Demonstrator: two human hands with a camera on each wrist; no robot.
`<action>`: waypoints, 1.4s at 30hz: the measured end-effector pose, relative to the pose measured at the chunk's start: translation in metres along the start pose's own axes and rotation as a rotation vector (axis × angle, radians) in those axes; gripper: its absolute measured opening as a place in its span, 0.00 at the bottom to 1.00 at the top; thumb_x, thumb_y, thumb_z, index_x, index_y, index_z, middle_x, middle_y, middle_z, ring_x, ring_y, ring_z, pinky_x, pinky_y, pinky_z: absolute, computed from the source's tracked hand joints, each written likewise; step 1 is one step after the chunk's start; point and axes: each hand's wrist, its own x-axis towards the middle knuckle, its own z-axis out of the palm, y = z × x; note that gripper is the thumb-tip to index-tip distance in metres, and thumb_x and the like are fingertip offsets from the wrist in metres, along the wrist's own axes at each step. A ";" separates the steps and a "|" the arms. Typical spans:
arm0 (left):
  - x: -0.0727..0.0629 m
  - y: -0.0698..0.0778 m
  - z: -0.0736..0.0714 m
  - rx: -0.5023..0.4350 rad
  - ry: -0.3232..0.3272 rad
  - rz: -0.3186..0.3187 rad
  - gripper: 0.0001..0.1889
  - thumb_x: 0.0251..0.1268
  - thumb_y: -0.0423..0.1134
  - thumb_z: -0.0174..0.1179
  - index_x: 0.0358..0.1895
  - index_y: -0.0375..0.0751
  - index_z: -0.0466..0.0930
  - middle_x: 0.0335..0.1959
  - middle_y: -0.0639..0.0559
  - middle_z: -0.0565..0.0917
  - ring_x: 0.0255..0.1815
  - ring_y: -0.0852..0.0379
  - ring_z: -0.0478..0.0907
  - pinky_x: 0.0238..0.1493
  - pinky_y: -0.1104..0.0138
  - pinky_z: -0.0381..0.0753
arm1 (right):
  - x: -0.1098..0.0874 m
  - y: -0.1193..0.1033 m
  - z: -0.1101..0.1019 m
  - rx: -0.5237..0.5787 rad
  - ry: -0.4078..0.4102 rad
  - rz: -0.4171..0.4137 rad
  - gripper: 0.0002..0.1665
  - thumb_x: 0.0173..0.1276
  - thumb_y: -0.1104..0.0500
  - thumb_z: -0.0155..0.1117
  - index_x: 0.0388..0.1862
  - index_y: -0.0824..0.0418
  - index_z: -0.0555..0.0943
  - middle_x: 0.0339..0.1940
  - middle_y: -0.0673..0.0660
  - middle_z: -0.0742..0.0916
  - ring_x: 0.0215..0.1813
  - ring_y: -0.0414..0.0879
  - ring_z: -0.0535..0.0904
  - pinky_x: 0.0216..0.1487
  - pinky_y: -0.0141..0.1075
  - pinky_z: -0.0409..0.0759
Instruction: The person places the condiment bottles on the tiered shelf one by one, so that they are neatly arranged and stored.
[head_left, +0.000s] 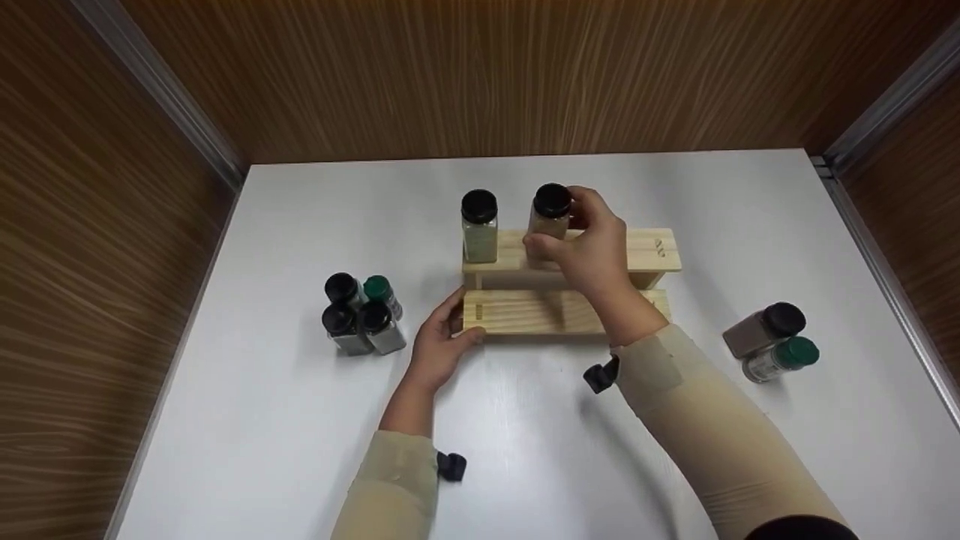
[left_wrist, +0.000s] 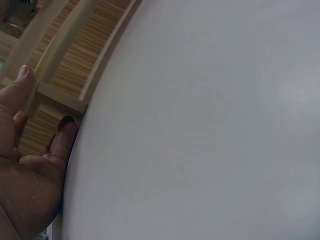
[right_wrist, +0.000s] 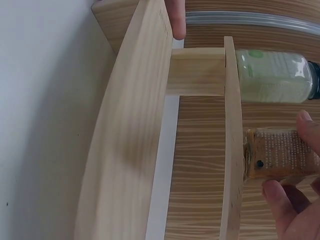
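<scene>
A two-step wooden rack (head_left: 551, 313) stands on the white table. My left hand (head_left: 436, 351) grips its left end, thumb at the lower step's front corner and fingers round the side. With my right hand (head_left: 598, 251) I hold a square spice jar (head_left: 550, 223) with a black cap upright at the upper step. In the right wrist view the base of this printed, brown-filled jar (right_wrist: 275, 152) is right at the upper board (right_wrist: 232, 140), thumb and fingers on its sides. To its left on that step stands a black-capped jar (head_left: 480, 236) with pale green contents.
At the left, several spice jars (head_left: 364, 319) stand clustered, one green-capped, the others black-capped. On the right, a black-capped jar (head_left: 757, 331) and a smaller green-capped jar (head_left: 776, 361) sit side by side. Wood-grain panels (head_left: 525, 82) enclose the table's back and sides.
</scene>
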 end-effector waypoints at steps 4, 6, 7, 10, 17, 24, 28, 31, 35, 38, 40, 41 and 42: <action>-0.001 -0.001 0.001 0.004 -0.001 0.003 0.41 0.68 0.23 0.69 0.82 0.31 0.60 0.69 0.32 0.75 0.59 0.46 0.80 0.50 0.68 0.85 | -0.003 0.001 0.001 -0.018 -0.005 0.000 0.42 0.53 0.63 0.89 0.66 0.63 0.79 0.53 0.61 0.89 0.54 0.54 0.83 0.56 0.49 0.82; -0.001 -0.001 0.002 0.001 0.000 0.002 0.41 0.68 0.23 0.69 0.82 0.31 0.61 0.69 0.31 0.75 0.60 0.46 0.79 0.50 0.68 0.85 | -0.004 0.002 0.001 -0.028 -0.005 -0.006 0.42 0.54 0.62 0.89 0.67 0.63 0.79 0.53 0.61 0.89 0.53 0.54 0.83 0.56 0.48 0.81; -0.001 -0.001 0.002 0.003 0.000 0.001 0.41 0.68 0.23 0.69 0.82 0.31 0.61 0.69 0.31 0.75 0.60 0.45 0.79 0.50 0.68 0.85 | -0.004 0.002 0.001 -0.034 -0.004 -0.010 0.42 0.55 0.62 0.89 0.67 0.63 0.78 0.53 0.61 0.88 0.53 0.54 0.83 0.56 0.48 0.81; -0.001 -0.001 0.003 0.009 0.002 -0.005 0.41 0.68 0.22 0.68 0.81 0.31 0.61 0.69 0.31 0.75 0.61 0.45 0.79 0.50 0.69 0.85 | -0.005 0.003 0.000 -0.041 -0.004 -0.025 0.42 0.56 0.61 0.88 0.68 0.64 0.77 0.53 0.62 0.88 0.54 0.54 0.84 0.56 0.47 0.81; 0.001 -0.002 0.001 0.026 0.003 0.001 0.41 0.67 0.23 0.69 0.82 0.31 0.61 0.69 0.31 0.75 0.60 0.45 0.80 0.51 0.70 0.84 | -0.005 0.003 0.001 -0.050 0.002 -0.025 0.43 0.56 0.61 0.88 0.68 0.64 0.77 0.55 0.63 0.89 0.53 0.56 0.85 0.56 0.47 0.83; 0.000 -0.002 0.001 0.015 0.001 0.002 0.41 0.66 0.21 0.69 0.81 0.30 0.61 0.67 0.30 0.77 0.59 0.46 0.80 0.50 0.70 0.84 | -0.009 0.003 -0.003 -0.058 -0.032 0.021 0.53 0.54 0.60 0.89 0.75 0.63 0.69 0.62 0.63 0.84 0.56 0.58 0.83 0.56 0.49 0.83; 0.002 -0.002 0.000 0.020 -0.003 0.011 0.41 0.67 0.21 0.69 0.81 0.30 0.61 0.68 0.29 0.76 0.60 0.45 0.80 0.51 0.70 0.84 | -0.017 0.005 -0.015 -0.048 -0.004 0.014 0.56 0.54 0.61 0.89 0.77 0.64 0.66 0.68 0.64 0.80 0.63 0.60 0.79 0.59 0.53 0.82; 0.002 -0.001 -0.001 0.026 -0.004 0.011 0.41 0.67 0.21 0.69 0.81 0.30 0.62 0.69 0.29 0.75 0.60 0.45 0.80 0.50 0.69 0.84 | -0.023 0.009 -0.029 -0.049 0.045 -0.012 0.55 0.55 0.62 0.88 0.77 0.65 0.65 0.71 0.65 0.78 0.68 0.60 0.76 0.61 0.55 0.80; 0.002 0.000 -0.002 0.019 -0.004 -0.010 0.41 0.67 0.22 0.70 0.81 0.31 0.62 0.68 0.31 0.75 0.59 0.47 0.80 0.49 0.69 0.85 | -0.032 0.015 -0.053 -0.063 0.129 -0.079 0.56 0.54 0.62 0.89 0.76 0.66 0.66 0.72 0.63 0.76 0.70 0.56 0.73 0.64 0.56 0.76; 0.002 0.001 -0.003 0.013 -0.003 -0.017 0.41 0.68 0.24 0.70 0.82 0.32 0.61 0.67 0.32 0.76 0.58 0.49 0.80 0.49 0.69 0.85 | -0.038 0.020 -0.074 -0.095 0.200 -0.118 0.57 0.52 0.62 0.90 0.75 0.68 0.66 0.73 0.62 0.75 0.72 0.54 0.70 0.69 0.51 0.73; 0.002 0.000 -0.004 0.016 -0.004 -0.012 0.41 0.68 0.24 0.70 0.82 0.32 0.61 0.66 0.33 0.76 0.57 0.49 0.80 0.49 0.69 0.85 | -0.042 0.022 -0.089 -0.135 0.246 -0.124 0.57 0.52 0.61 0.90 0.76 0.68 0.66 0.75 0.62 0.73 0.75 0.52 0.68 0.73 0.47 0.71; 0.003 0.000 -0.004 0.020 -0.003 -0.007 0.41 0.68 0.25 0.70 0.81 0.32 0.61 0.66 0.33 0.77 0.57 0.49 0.80 0.49 0.69 0.85 | -0.045 0.023 -0.096 -0.152 0.270 -0.117 0.58 0.52 0.61 0.90 0.76 0.67 0.65 0.76 0.61 0.72 0.76 0.51 0.67 0.74 0.44 0.69; 0.003 0.000 -0.004 0.024 -0.003 -0.004 0.41 0.68 0.25 0.70 0.81 0.32 0.62 0.66 0.33 0.77 0.57 0.49 0.80 0.49 0.69 0.85 | -0.048 0.025 -0.103 -0.172 0.293 -0.105 0.58 0.52 0.61 0.90 0.77 0.67 0.65 0.77 0.61 0.72 0.77 0.50 0.66 0.75 0.40 0.67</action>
